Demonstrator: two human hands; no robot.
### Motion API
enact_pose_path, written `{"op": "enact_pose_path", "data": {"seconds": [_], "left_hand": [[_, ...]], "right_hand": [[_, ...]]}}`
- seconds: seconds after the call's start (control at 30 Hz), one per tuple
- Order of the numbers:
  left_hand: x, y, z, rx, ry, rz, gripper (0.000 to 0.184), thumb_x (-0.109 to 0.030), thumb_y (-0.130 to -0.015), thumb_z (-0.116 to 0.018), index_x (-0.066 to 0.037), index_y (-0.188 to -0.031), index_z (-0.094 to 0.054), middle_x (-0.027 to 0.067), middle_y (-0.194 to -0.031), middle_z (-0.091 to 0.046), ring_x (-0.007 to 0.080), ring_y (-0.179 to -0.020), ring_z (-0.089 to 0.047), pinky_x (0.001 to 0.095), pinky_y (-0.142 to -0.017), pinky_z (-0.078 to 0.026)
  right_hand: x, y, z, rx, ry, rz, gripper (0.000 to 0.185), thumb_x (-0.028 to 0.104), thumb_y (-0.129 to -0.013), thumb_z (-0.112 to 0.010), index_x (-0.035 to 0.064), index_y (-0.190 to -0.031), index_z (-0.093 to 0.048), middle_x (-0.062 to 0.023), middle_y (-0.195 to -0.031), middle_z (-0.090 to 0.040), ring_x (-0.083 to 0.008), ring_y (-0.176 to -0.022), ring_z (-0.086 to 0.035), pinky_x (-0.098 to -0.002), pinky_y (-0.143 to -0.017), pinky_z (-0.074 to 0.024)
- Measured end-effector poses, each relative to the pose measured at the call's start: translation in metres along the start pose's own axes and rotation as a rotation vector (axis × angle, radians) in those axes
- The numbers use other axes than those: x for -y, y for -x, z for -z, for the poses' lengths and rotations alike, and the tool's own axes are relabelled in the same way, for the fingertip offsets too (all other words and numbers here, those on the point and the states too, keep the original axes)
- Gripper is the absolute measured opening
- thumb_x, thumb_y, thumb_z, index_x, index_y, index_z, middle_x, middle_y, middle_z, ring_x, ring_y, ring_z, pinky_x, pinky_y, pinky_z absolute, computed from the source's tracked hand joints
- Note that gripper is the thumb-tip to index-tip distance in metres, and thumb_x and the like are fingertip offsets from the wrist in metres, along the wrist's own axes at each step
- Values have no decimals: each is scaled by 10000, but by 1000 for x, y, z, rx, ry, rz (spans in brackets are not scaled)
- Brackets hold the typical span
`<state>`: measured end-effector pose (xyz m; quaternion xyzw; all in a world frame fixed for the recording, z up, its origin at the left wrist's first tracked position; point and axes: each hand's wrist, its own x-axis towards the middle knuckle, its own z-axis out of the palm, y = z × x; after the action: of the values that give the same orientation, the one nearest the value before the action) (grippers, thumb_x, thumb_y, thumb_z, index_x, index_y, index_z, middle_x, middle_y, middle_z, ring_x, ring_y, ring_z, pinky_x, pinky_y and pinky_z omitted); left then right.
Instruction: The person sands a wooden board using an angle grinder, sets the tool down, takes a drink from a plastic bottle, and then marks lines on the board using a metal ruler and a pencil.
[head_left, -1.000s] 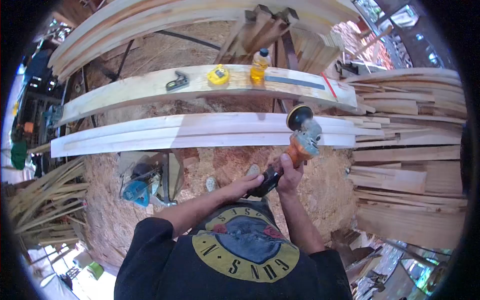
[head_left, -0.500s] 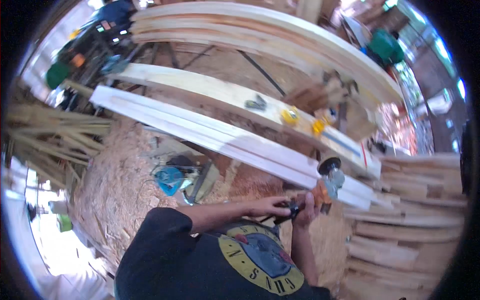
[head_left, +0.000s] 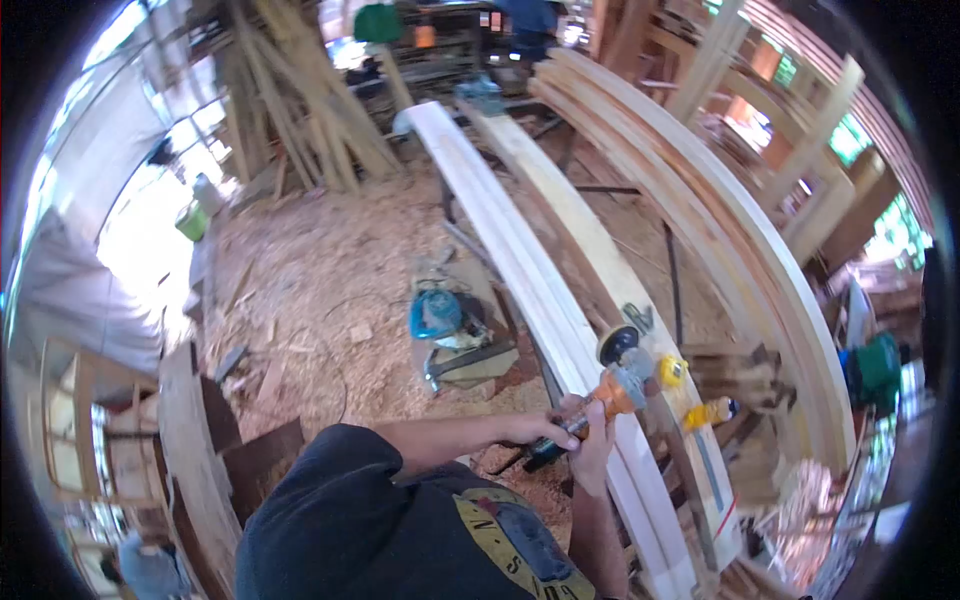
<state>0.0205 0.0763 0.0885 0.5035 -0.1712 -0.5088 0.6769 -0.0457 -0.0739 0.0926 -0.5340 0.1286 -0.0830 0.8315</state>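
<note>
Both of my hands hold an orange and black angle grinder [head_left: 622,388] with a round black disc [head_left: 618,345] at its head. My left hand [head_left: 545,426] is closed around the dark rear part of the body. Nearer the orange head, my right hand [head_left: 592,440] wraps the grinder too. The tool is over a long pale grooved board [head_left: 520,262]; I cannot tell whether the disc touches any wood. A second pale plank [head_left: 572,217] runs alongside, bearing a yellow tape measure [head_left: 672,371] and a yellow tool [head_left: 710,412].
Left of the board, a blue power tool [head_left: 435,315] and a hammer [head_left: 432,372] lie low among shavings. Long stacked boards [head_left: 720,190] stand on the right. Loose timber [head_left: 290,100] leans at the back. Another person [head_left: 150,565] is at the lower left.
My view has swung to the left, so the boards now run more steeply down the picture. Both hands remain closed on the grinder.
</note>
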Motion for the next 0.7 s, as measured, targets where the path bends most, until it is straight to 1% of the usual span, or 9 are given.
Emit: {"op": "enact_pose_path", "data": {"seconds": [0.03, 0.07, 0.13, 0.23, 0.27, 0.37, 0.53, 0.6, 0.7], "left_hand": [[-7, 18, 1, -51, -10, 124, 596, -273, -856, -824, 12, -1338, -622, 64, -1132, -703, 165, -988, -670, 342, -931, -532], [1, 30, 3, -126, 56, 82, 428, -289, -856, -819, -7, -1163, -721, 68, -995, -734, 188, -883, -698, 349, -844, -560], [10, 60, 4, -355, -1, -25, 436, -325, -852, -821, -12, -1141, -728, 71, -938, -738, 195, -827, -703, 351, -789, -563], [24, 112, 23, -747, -189, -7, 511, -381, -806, -852, -15, -1139, -727, 83, -900, -739, 191, -804, -704, 350, -752, -558], [51, 122, 39, -878, -208, -217, 458, -344, -833, -842, -10, -1107, -688, 61, -855, -704, 162, -761, -655, 324, -722, -542], [32, 203, 38, -1257, -167, -84, 520, -398, -789, -871, -6, -1075, -684, 72, -914, -701, 173, -801, -656, 335, -722, -548], [118, 330, 112, -1792, -153, 68, 627, -536, -734, -847, -51, -1090, -672, 109, -876, -737, 246, -756, -717, 404, -678, -577], [151, 392, 130, -2022, -289, 294, 648, -560, -734, -833, -46, -1090, -665, 148, -906, -746, 297, -818, -743, 430, -732, -580], [177, 480, 130, -2088, -115, 355, 706, -581, -739, -824, -35, -1147, -641, 203, -1060, -745, 361, -977, -736, 457, -851, -565]], "right_hand": [[2, -4, -5, 71, -6, -52, 532, 348, -1058, -593, 14, -1459, -485, -133, -1134, -699, -195, -957, -671, -334, -843, -549], [1, -9, -14, 143, -12, -111, 525, 337, -1065, -586, 14, -1466, -482, -134, -1161, -692, -199, -994, -667, -332, -866, -544], [-24, -17, -17, 327, -23, -222, 489, 309, -1079, -580, 4, -1454, -507, -142, -1267, -668, -213, -1127, -640, -343, -947, -528], [-51, -13, -27, 468, 356, -160, 455, 288, -1073, -595, 0, -1422, -542, -148, -1288, -667, -220, -1160, -635, -347, -972, -529], [-48, -2, -37, 466, 326, -235, 417, 255, -1063, -601, -4, -1388, -570, -148, -1257, -683, -237, -1151, -655, -353, -974, -540], [-83, 13, -15, 512, 335, -385, 392, 228, -1054, -607, -13, -1361, -579, -151, -1211, -701, -245, -1124, -678, -355, -962, -549], [-172, 29, 79, 513, 510, -612, 269, 197, -972, -677, 16, -1169, -652, -106, -1002, -749, -195, -792, -732, -307, -640, -565], [-205, 30, 116, 492, 469, -782, 221, 177, -938, -670, 21, -1095, -676, -105, -938, -751, -197, -758, -726, -289, -641, -558], [-181, 64, 85, 390, 849, -688, 230, 179, -910, -656, 29, -1077, -707, -101, -902, -753, -195, -762, -727, -299, -647, -559]]}}
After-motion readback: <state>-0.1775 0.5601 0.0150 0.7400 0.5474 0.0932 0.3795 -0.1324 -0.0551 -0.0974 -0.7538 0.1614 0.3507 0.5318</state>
